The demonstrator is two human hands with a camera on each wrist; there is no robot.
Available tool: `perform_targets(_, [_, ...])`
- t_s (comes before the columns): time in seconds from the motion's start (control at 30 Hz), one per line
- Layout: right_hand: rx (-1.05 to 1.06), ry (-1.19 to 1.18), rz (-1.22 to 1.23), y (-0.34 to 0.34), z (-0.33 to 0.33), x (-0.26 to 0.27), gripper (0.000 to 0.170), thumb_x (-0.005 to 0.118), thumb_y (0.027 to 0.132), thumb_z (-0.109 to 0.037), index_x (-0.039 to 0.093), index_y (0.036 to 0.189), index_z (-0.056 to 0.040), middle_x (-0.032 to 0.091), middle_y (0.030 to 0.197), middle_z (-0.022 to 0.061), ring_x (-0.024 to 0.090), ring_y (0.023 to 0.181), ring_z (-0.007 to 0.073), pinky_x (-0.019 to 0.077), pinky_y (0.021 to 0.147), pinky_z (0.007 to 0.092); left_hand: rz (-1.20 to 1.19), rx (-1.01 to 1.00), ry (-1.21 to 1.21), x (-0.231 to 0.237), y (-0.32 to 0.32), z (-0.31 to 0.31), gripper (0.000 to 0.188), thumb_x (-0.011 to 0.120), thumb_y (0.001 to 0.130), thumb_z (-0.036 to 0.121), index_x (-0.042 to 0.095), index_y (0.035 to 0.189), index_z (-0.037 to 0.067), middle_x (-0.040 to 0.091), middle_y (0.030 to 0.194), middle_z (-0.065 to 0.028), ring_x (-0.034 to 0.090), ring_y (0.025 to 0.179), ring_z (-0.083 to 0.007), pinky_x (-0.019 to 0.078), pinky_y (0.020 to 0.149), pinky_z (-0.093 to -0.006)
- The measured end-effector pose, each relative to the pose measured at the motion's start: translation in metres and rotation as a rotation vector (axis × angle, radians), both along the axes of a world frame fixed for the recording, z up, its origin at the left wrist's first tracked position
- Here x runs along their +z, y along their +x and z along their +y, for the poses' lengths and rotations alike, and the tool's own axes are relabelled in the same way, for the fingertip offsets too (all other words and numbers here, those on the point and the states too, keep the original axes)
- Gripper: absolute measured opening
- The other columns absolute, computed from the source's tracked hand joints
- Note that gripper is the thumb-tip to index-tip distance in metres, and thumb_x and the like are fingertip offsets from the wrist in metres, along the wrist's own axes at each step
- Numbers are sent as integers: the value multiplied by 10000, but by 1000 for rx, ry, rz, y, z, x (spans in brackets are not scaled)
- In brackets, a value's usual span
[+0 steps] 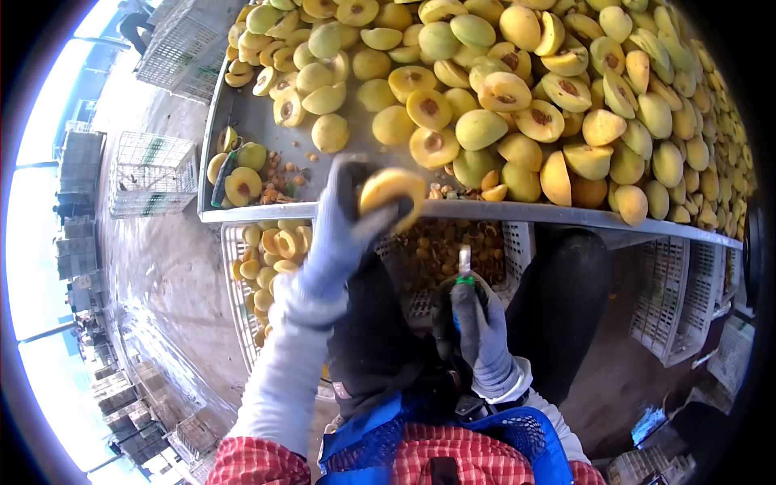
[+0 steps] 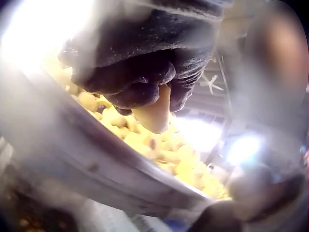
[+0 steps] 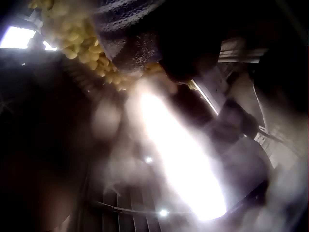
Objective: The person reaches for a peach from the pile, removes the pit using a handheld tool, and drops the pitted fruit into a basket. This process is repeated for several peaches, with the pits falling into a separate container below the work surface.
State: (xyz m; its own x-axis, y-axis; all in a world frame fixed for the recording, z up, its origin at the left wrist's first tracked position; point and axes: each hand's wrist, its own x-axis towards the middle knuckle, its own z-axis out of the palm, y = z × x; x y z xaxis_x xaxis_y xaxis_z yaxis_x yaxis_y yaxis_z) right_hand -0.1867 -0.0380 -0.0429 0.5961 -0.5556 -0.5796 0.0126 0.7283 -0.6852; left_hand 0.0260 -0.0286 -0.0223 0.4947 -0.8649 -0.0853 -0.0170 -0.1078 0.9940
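Observation:
My gloved left hand (image 1: 343, 212) pinches a yellow peach half (image 1: 394, 187) between thumb and fingers, over the front rim of the metal table (image 1: 485, 211). In the left wrist view the same peach half (image 2: 155, 113) pokes out beneath the dark glove fingers (image 2: 140, 94). Lower and to the right, above my lap, my gloved right hand (image 1: 478, 327) grips a small tool (image 1: 465, 263) with a short metal tip pointing up and green and blue on its handle. The right wrist view is dark and washed by glare, with the tool hardly readable.
Many cut peaches (image 1: 501, 90) are heaped over the table. Stone bits (image 1: 289, 171) lie at its left. Below stand a crate of peach halves (image 1: 230, 242) and another crate (image 1: 518, 246) of brown pieces. More crates stand left (image 1: 153, 153) and right (image 1: 669, 311).

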Motion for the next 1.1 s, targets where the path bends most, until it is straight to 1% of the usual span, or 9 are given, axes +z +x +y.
perform_targets(0.1, [100, -1337, 65, 10, -5, 18, 176, 614, 871, -86, 553, 1013, -3, 578, 785, 138, 579, 603, 305, 468, 541, 341, 214, -59, 46, 11, -39, 37, 278, 608, 865, 80, 520, 1109, -19, 591, 1032, -84, 549, 972, -128, 454, 861, -265])
perform_targets(0.13, [60, -1368, 115, 8, 3, 14, 176, 615, 877, -122, 551, 993, -6, 583, 748, 154, 599, 613, 322, 474, 565, 360, 48, -117, 73, 24, -48, 39, 327, 584, 894, 130, 517, 1177, -20, 590, 1050, -88, 544, 966, -128, 450, 865, -265])
perform_targets(0.23, [254, -945, 190, 6, 8, 23, 186, 609, 884, -154, 548, 980, -7, 573, 703, 166, 618, 636, 335, 474, 573, 364, 390, 57, 24, 26, -72, 53, 397, 546, 944, 267, 513, 1222, -13, 593, 1083, -91, 551, 992, -134, 457, 865, -272])
perform_targets(0.57, [222, -872, 61, -8, 38, 19, 248, 533, 931, -191, 534, 1052, 26, 621, 788, 210, 644, 727, 362, 491, 638, 390, 377, 133, 7, 17, -88, 72, 290, 566, 933, 225, 604, 1083, -20, 632, 953, -66, 583, 884, -112, 472, 806, -247])
perform_targets(0.67, [132, -944, -28, -10, 52, 7, 335, 480, 980, -280, 540, 1039, 44, 632, 736, 122, 614, 587, 219, 508, 564, 309, 292, 12, 65, 21, -83, 74, 272, 579, 925, 208, 606, 1073, -18, 634, 949, -62, 577, 878, -104, 471, 797, -247])
perform_targets(0.83, [265, 610, -473, -21, 51, 43, 454, 416, 967, -494, 513, 875, -60, 483, 577, 38, 404, 375, 107, 316, 332, 234, 115, -121, -32, 21, -86, 70, 285, 599, 909, 203, 599, 1096, -12, 636, 958, -78, 581, 904, -125, 473, 824, -270])
perform_targets(0.87, [278, 855, -678, -24, 53, 30, 424, 442, 963, -477, 531, 909, -65, 497, 609, 28, 462, 443, 113, 366, 388, 228, 117, -127, -44, 18, -87, 70, 287, 601, 907, 201, 598, 1098, -13, 636, 963, -81, 583, 907, -129, 474, 828, -274])
perform_targets(0.97, [294, 1096, -945, -28, 57, 11, 468, 434, 943, -544, 500, 883, -84, 480, 587, 19, 443, 387, 103, 385, 355, 214, 306, -118, -137, 8, -94, 71, 352, 561, 932, 283, 587, 1108, -21, 644, 968, -86, 585, 903, -133, 470, 837, -279])
perform_targets(1.1, [221, 993, -1162, -20, 57, 11, 471, 447, 937, -545, 442, 860, -80, 481, 533, 37, 413, 313, 76, 361, 272, 207, 800, 295, -78, -34, -125, 89, 447, 505, 951, 428, 565, 1101, 11, 624, 967, -91, 594, 909, -166, 480, 844, -301])
